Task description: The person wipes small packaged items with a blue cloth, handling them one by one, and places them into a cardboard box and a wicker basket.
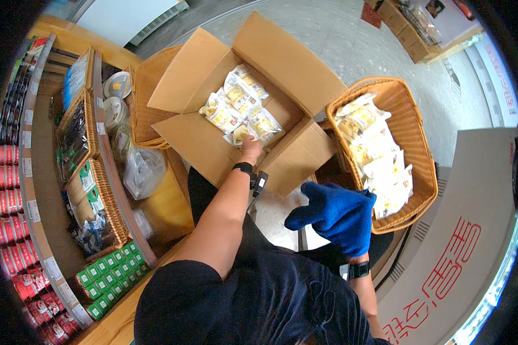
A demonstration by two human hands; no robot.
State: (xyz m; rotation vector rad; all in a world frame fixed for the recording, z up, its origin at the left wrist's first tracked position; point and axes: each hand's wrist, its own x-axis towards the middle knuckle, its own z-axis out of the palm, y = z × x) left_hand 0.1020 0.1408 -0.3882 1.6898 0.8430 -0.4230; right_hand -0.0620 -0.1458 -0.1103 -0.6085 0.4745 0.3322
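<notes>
My left hand (251,149) reaches over the near edge of an open cardboard box (280,86), its fingers on the corner of a small clear food packet (241,134). More white and yellow food packets (241,95) lie together in the box. My right hand (334,215) is under a blue cloth (345,220) that covers it like a mitt, so its fingers are hidden. Right beside the cloth stands a wicker basket (418,142) with a row of similar packets (371,151) along its left side.
An orange-brown wicker basket (149,86) stands left of the box. A clear plastic bag (144,170) hangs by the shelving, where baskets, red packs (8,202) and green boxes (112,271) sit. A grey-white panel with red writing (449,258) curves along the right.
</notes>
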